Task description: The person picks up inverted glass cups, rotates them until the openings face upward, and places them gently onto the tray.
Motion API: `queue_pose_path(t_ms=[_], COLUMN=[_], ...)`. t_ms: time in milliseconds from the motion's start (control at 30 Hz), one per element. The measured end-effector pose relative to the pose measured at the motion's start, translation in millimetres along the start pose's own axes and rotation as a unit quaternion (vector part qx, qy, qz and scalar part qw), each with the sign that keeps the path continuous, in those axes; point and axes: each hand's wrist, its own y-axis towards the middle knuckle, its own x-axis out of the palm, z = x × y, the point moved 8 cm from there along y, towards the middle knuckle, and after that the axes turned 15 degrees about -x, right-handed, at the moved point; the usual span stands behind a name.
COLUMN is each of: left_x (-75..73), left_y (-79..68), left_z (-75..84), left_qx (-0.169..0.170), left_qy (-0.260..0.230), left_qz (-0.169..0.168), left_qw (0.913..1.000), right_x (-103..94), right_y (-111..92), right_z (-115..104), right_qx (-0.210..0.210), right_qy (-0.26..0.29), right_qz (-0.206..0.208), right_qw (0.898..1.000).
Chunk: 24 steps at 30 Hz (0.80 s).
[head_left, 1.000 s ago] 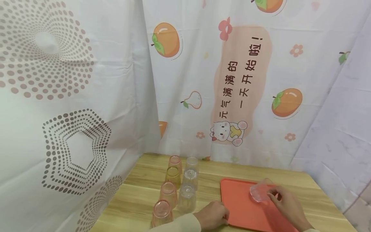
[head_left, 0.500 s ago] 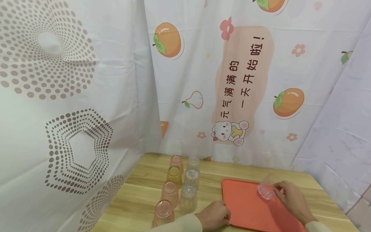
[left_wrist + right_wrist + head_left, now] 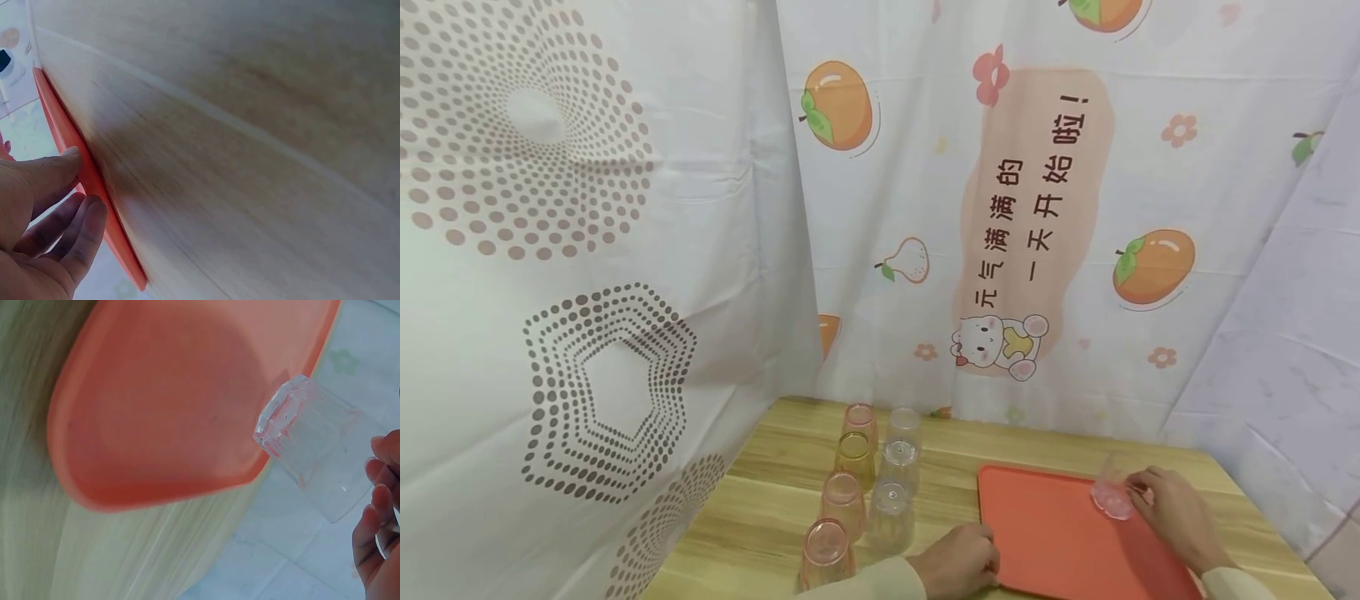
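My right hand (image 3: 1176, 512) pinches a clear drinking glass (image 3: 1108, 497) by its rim, above the far right part of the orange-red tray (image 3: 1052, 533). In the right wrist view the thick base of the glass faces the tray, and the rim lies at the fingertips. Whether the base touches the tray I cannot tell. At the tray's near left side, my left hand (image 3: 958, 560) holds the edge. The left wrist view shows that thumb and the fingers (image 3: 92, 219) bent against the tray's rim (image 3: 94, 181).
Left of the tray, two rows of glasses stand upside down on the wooden table (image 3: 940, 492). One row has pink glasses (image 3: 842, 504) and a yellow glass (image 3: 854, 458); the other has clear glasses (image 3: 891, 517). A printed curtain (image 3: 895, 333) hangs behind the table.
My right hand has carried the clear glass rightward over the tray, and the glass is more upright now. The left hand stays at the tray's edge. The whole view has shifted slightly.
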Motion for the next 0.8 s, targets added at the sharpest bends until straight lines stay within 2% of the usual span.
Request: queue_pose_path(t_ms=[267,467,800], left_x=[-3.0,-0.8,2.5], left_y=[-1.0,0.3,-0.4], left_z=[4.0,5.4,5.2], left_qx=[-0.005,0.007,0.029], left_qy=[0.004,0.009,0.021], left_qz=[-0.014,-0.017,-0.003], left_qw=[0.9999,0.9998,0.9994], right_x=[0.3,-1.2,2.2], right_y=[-1,-1,-5], right_z=[7,10,19], right_qx=[-0.010,-0.020,0.020], right_qy=[-0.018,-0.023,-0.010], right_qz=[-0.014,-0.014,-0.044], right_qw=[1.000,0.999,0.999])
